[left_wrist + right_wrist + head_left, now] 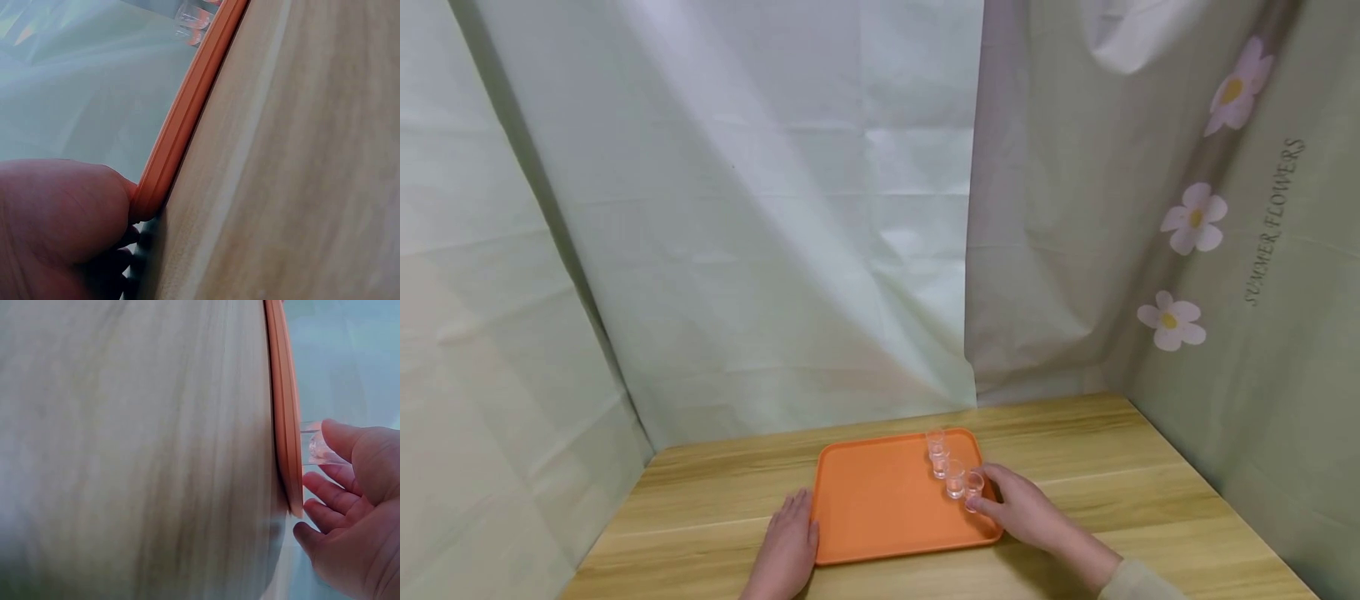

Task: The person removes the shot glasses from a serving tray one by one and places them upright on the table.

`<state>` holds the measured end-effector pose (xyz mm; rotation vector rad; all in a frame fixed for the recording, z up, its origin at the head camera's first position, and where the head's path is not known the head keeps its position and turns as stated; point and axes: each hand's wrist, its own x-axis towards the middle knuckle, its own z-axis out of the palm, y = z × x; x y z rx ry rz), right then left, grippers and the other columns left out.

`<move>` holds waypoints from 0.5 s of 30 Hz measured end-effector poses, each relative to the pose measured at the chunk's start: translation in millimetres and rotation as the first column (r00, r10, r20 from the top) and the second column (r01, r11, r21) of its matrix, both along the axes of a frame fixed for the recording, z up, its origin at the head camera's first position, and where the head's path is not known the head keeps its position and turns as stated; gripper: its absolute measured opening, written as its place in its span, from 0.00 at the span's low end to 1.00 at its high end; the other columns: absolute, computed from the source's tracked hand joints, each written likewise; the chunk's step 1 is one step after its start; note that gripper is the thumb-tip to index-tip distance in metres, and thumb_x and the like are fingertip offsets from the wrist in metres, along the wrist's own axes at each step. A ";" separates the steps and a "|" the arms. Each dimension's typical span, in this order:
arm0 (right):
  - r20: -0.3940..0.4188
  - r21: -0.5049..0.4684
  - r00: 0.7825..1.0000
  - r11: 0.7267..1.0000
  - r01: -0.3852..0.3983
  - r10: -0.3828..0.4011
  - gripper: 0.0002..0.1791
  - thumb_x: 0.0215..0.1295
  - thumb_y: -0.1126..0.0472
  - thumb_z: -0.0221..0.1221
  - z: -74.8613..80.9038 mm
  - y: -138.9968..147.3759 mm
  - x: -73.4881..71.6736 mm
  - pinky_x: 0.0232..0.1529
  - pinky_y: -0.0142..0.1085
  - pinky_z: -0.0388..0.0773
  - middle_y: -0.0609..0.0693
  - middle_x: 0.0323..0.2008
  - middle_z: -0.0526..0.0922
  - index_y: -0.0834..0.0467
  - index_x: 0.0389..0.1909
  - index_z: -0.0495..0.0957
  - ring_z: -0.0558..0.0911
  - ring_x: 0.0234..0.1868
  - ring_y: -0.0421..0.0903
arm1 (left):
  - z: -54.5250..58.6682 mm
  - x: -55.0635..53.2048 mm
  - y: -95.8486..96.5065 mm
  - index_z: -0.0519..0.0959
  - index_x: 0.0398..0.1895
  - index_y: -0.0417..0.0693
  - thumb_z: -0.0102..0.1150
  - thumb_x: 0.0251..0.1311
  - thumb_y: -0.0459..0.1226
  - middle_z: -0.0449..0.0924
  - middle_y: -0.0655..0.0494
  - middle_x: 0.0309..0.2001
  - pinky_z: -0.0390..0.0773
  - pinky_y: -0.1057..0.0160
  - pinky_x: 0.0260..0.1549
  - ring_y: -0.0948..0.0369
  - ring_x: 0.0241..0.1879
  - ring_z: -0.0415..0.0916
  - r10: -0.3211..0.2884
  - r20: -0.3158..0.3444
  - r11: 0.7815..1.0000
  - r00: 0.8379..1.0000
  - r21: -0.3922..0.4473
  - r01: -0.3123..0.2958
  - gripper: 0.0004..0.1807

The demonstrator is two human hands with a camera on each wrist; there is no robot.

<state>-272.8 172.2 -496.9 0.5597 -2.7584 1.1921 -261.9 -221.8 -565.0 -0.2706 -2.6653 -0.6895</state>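
My right hand [1030, 510] reaches over the right rim of an orange tray [872, 500] and pinches a small clear shot glass [974, 485] between thumb and fingers. In the right wrist view, the thumb lies on one side of the glass [310, 450]. Beyond it on the tray, more clear shot glasses [955, 481] form a slanting row toward the far right corner. At the tray's left edge rests my left hand [786, 542], fingers extended and holding no glass. Seen from the left wrist, its thumb side touches the tray's outer wall [175, 137].
A wood-grain table [715, 500] carries the tray. Pale curtains [760, 250] hang close behind the table and on both sides, the right one [1262, 350] printed with flowers and lettering.
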 end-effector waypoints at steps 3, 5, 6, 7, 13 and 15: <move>0.003 -0.003 1.000 1.000 0.013 -0.013 0.14 0.73 0.52 0.73 -1.4 -0.5 -0.5 0.62 0.59 0.82 0.45 0.53 0.87 0.52 0.53 0.84 0.85 0.60 0.55 | 0.5 -0.5 -0.2 0.73 0.71 0.20 0.61 0.73 0.30 0.74 0.22 0.70 0.66 0.24 0.71 0.25 0.72 0.68 0.003 0.013 1.000 1.000 -0.002 -0.003 0.27; 0.002 -0.001 1.000 1.000 0.018 -0.018 0.12 0.73 0.53 0.73 -1.9 -0.9 -0.7 0.61 0.56 0.83 0.43 0.51 0.87 0.50 0.51 0.84 0.85 0.58 0.53 | 2.1 0.1 0.1 0.73 0.70 0.20 0.61 0.73 0.29 0.75 0.22 0.70 0.67 0.24 0.70 0.25 0.72 0.69 0.003 0.012 1.000 1.000 -0.001 -0.002 0.27; 0.001 0.001 1.000 1.000 0.018 -0.018 0.10 0.73 0.53 0.73 -2.2 -1.2 -0.9 0.59 0.54 0.83 0.43 0.50 0.86 0.50 0.50 0.84 0.85 0.57 0.52 | 4.6 1.1 0.4 0.73 0.70 0.20 0.60 0.74 0.29 0.74 0.22 0.70 0.66 0.24 0.70 0.24 0.72 0.68 -0.002 0.021 1.000 1.000 -0.001 0.002 0.27; 0.001 0.004 1.000 1.000 0.018 -0.018 0.09 0.74 0.53 0.73 -2.4 -1.1 -1.0 0.58 0.52 0.83 0.42 0.49 0.86 0.49 0.48 0.84 0.85 0.56 0.51 | 7.0 2.5 1.1 0.73 0.70 0.19 0.59 0.74 0.29 0.74 0.21 0.70 0.66 0.23 0.70 0.24 0.72 0.68 -0.006 0.026 1.000 1.000 0.004 0.006 0.27; -0.015 -0.006 1.000 1.000 0.015 -0.015 0.09 0.74 0.53 0.72 -1.2 0.8 0.5 0.47 0.41 0.81 0.41 0.44 0.85 0.50 0.47 0.84 0.82 0.47 0.46 | 22.5 7.8 4.0 0.72 0.71 0.19 0.58 0.76 0.29 0.72 0.20 0.71 0.65 0.25 0.72 0.23 0.72 0.67 -0.008 0.092 1.000 0.996 -0.010 0.009 0.26; -0.004 -0.021 1.000 1.000 0.014 -0.014 0.09 0.75 0.52 0.72 -0.4 1.8 2.0 0.45 0.39 0.81 0.41 0.43 0.85 0.51 0.47 0.84 0.83 0.45 0.45 | 25.7 9.6 5.5 0.72 0.71 0.20 0.59 0.75 0.29 0.72 0.21 0.71 0.65 0.25 0.72 0.24 0.73 0.67 -0.005 0.100 1.000 0.995 -0.009 0.006 0.26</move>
